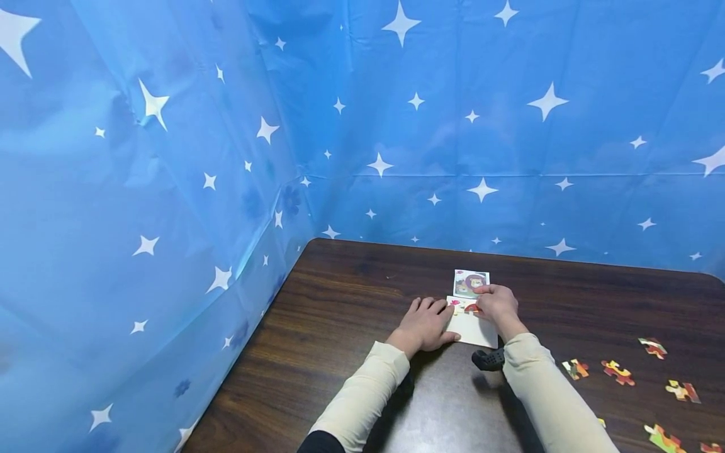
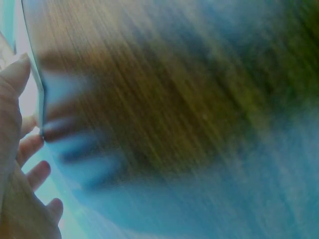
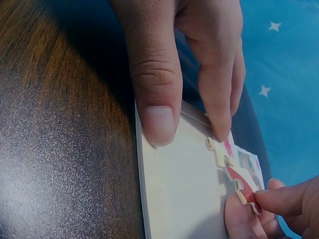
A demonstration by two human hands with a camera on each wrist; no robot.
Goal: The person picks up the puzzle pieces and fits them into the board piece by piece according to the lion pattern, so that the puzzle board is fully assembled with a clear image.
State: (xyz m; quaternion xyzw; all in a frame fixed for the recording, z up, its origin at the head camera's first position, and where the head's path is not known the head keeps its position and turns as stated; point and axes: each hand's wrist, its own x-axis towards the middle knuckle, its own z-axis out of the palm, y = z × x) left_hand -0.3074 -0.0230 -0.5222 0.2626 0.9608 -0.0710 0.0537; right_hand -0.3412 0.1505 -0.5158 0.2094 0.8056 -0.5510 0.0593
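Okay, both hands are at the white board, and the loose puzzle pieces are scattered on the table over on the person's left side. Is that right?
One slip: the loose puzzle pieces are scattered on the person's right, as the head view shows. The left hand and right hand are at the white board.

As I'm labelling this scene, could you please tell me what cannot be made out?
Head: the picture card, its lower right corner covered by the right hand.
Head: one loose puzzle piece, cut off by the bottom edge.
Left wrist: part of the left hand, cut off by the left edge.
Left wrist: the tabletop, blurred.
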